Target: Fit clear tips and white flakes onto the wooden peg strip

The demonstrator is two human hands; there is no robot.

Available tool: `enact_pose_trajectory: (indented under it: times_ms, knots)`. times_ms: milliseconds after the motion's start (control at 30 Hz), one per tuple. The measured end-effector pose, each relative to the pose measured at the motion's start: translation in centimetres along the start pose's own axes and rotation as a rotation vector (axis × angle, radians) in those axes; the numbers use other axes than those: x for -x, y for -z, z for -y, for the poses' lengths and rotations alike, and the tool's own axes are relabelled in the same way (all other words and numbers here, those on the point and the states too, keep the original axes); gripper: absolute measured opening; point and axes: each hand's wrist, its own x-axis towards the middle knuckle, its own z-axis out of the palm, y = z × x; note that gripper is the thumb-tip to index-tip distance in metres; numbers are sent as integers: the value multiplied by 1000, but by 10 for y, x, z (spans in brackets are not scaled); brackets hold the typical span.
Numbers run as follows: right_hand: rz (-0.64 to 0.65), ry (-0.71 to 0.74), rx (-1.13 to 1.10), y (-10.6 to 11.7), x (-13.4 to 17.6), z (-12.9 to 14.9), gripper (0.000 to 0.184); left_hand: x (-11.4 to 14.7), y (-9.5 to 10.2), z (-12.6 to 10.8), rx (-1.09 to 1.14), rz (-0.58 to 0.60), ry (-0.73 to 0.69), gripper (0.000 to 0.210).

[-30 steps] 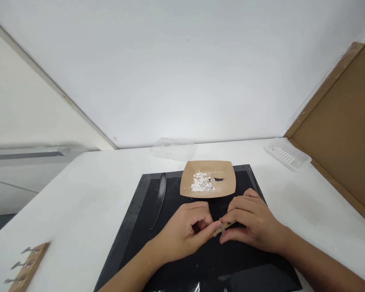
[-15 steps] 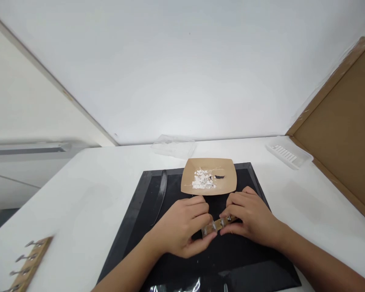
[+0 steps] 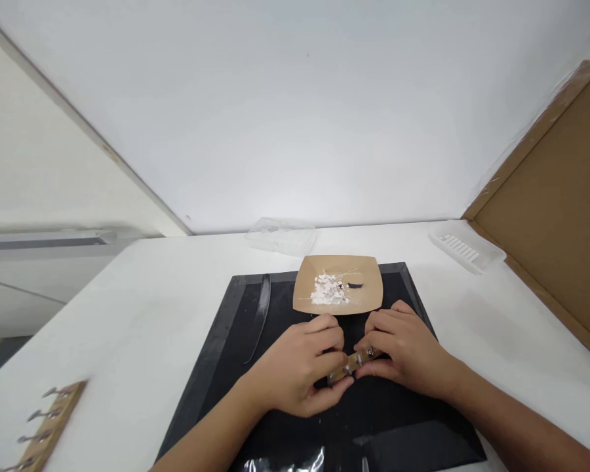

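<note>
Between my hands is a short wooden strip [image 3: 353, 362] with small shiny metal pieces along it and something clear at its left end. My left hand [image 3: 307, 367] pinches that left end between thumb and fingers. The other end is gripped by my right hand [image 3: 398, 351], fingers curled over it and thumb below. My fingers hide both ends. Just beyond my hands lies a tan square plate [image 3: 302, 288], bearing a heap of small white round pieces [image 3: 329, 290] and a dark sliver [image 3: 354, 286].
A black mat [image 3: 373, 419] lies under my hands and the plate. On its left side rests a thin, curved dark strip [image 3: 263, 311]. A wooden strip with metal hooks [image 3: 54, 426] stands front left. Behind are a clear plastic bag [image 3: 280, 236] and a translucent tray [image 3: 491, 254].
My left hand has shifted slightly right along the wooden strip, its index finger now covering more of it. My right hand is nearly still.
</note>
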Motion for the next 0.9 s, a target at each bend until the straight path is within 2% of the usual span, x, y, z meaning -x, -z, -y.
enact_pose_trajectory:
  times_ms: [67, 167, 233, 367, 533, 900]
  knots:
    - [11, -5, 1, -1, 0, 0, 35, 0, 0, -1, 16, 1, 9, 7]
    - [29, -9, -2, -2, 0, -1, 33, -1, -1, -2, 34, 11, 31, 18]
    - [38, -15, 2, -3, 0, -1, 32, -1, -1, -3, 36, 19, 34, 18]
    - [46, -23, 6, -3, -1, -1, 33, -2, -2, -4, 0, 79, 55, 11]
    - [63, -30, 2, -2, -2, -1, 29, -3, -2, -6, 4, 150, 100, 16]
    - [64, 1, 31, -1, -4, 1, 31, -5, -2, -8, -80, 163, 58, 21]
